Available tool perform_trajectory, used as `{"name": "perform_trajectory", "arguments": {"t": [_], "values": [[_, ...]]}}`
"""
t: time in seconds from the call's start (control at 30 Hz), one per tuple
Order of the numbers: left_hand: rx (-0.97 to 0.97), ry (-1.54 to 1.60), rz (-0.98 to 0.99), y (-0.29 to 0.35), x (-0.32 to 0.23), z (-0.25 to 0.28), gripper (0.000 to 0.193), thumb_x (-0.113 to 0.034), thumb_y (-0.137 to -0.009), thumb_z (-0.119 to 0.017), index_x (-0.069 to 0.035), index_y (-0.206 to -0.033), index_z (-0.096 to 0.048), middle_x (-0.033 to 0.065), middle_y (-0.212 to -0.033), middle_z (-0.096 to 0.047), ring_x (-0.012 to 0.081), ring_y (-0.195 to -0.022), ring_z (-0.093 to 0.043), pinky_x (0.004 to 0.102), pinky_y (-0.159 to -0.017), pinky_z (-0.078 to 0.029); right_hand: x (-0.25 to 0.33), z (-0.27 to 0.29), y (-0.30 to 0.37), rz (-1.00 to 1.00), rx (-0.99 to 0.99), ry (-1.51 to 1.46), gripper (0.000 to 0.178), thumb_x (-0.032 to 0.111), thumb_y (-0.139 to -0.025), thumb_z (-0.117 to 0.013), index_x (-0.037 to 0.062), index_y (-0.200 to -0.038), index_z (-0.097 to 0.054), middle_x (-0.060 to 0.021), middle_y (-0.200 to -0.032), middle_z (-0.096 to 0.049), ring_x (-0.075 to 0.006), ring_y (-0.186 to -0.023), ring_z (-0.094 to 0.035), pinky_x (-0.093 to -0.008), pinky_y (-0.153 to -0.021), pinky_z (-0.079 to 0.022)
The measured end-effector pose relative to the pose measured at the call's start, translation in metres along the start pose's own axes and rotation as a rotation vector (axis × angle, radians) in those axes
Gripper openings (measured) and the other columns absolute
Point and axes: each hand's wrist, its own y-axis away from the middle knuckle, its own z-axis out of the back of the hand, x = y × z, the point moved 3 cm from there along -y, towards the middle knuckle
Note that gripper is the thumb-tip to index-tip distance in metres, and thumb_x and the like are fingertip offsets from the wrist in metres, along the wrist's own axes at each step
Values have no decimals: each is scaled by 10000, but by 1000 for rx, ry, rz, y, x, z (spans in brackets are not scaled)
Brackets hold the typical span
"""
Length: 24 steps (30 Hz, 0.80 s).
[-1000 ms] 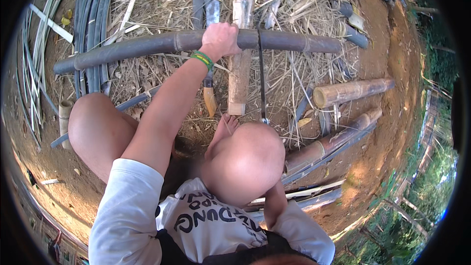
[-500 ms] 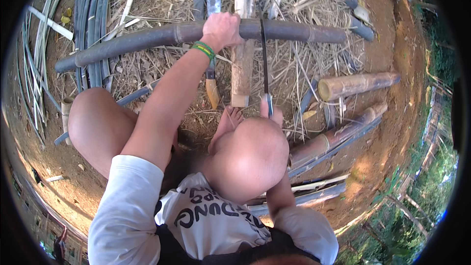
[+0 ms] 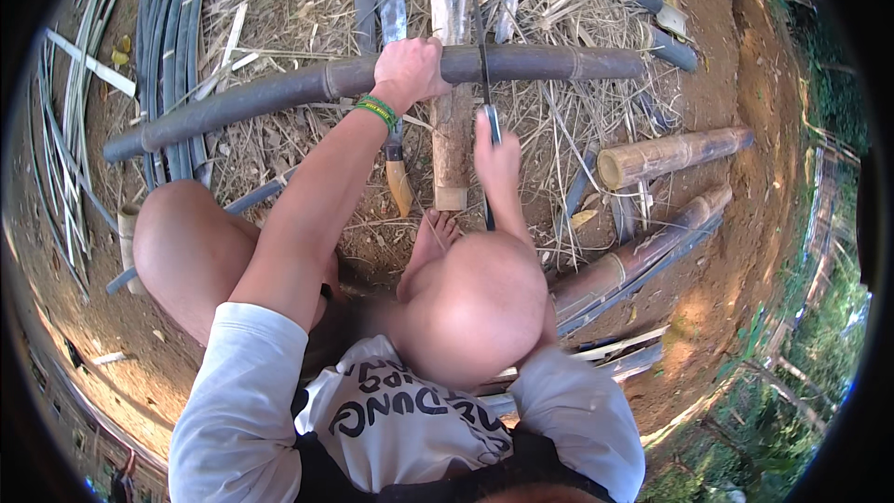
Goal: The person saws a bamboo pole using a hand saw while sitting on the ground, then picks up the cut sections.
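Observation:
A long dark bamboo pole point(image 3: 251, 93) lies crosswise in front of me, resting over a split wooden block point(image 3: 453, 135). My left hand point(image 3: 410, 70) is closed over the top of the pole, just left of the block. In my right hand point(image 3: 498, 156) is the handle of a hand saw point(image 3: 481, 33). Its thin dark blade crosses the pole a little right of the block and points away from me. Whether the blade has cut into the bamboo cannot be made out. A knife with a wooden handle point(image 3: 399, 184) lies partly under the pole, below my left wrist.
Dark bamboo strips point(image 3: 177, 37) are stacked at the left, with thinner pale slats point(image 3: 56, 130) beside them. Cut bamboo lengths point(image 3: 675, 154) lie at the right. Straw and shavings point(image 3: 279, 0) cover the ground. My bare knee point(image 3: 480, 307) rises close under my right forearm.
My right hand has pushed forward with the saw, coming out from behind my knee, and the blade reaches farther beyond the pole. My left hand keeps its hold; the view has shifted slightly.

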Motion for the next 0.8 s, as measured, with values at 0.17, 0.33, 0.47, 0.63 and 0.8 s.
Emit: {"name": "perform_trajectory", "arguments": {"t": [0.17,0.33,0.47,0.63,0.8], "values": [[56,-25,49,3,17,5,582,-501,-745,-831,-33,-1075,-726,145,-978,-786,319,-932,-780,423,-836,-631,-18,14,49,-55,91,12,597,470,-1021,-642,-88,-815,-699,-219,-637,-625,-283,-623,-641,-475,-636,-514],[2,-32,4,7,-2,-9,569,-483,-736,-832,-36,-1070,-718,164,-991,-781,327,-922,-777,423,-832,-628,-54,34,122,-121,-49,-127,596,459,-1037,-626,-94,-835,-717,-223,-626,-625,-284,-604,-637,-464,-603,-489],[-39,-52,6,-1,7,6,564,-489,-741,-825,-44,-1072,-720,163,-983,-777,317,-932,-777,420,-825,-630,8,-8,-11,4,-9,30,613,486,-1030,-613,-85,-838,-728,-272,-670,-655,-430,-697,-712,-522,-651,-505],[26,-82,28,1,5,4,585,-520,-746,-824,-42,-1066,-718,147,-969,-781,320,-900,-780,420,-813,-633,-61,28,94,-72,40,-11,577,472,-1031,-614,-74,-894,-743,-297,-731,-680,-443,-729,-721,-512,-698,-525],[2,-52,7,1,0,0,585,-534,-758,-821,-47,-1068,-725,156,-977,-784,325,-902,-779,421,-814,-630,-39,18,54,-87,34,91,574,468,-1035,-604,-71,-887,-736,-307,-739,-679,-473,-745,-717,-524,-697,-528]]}}
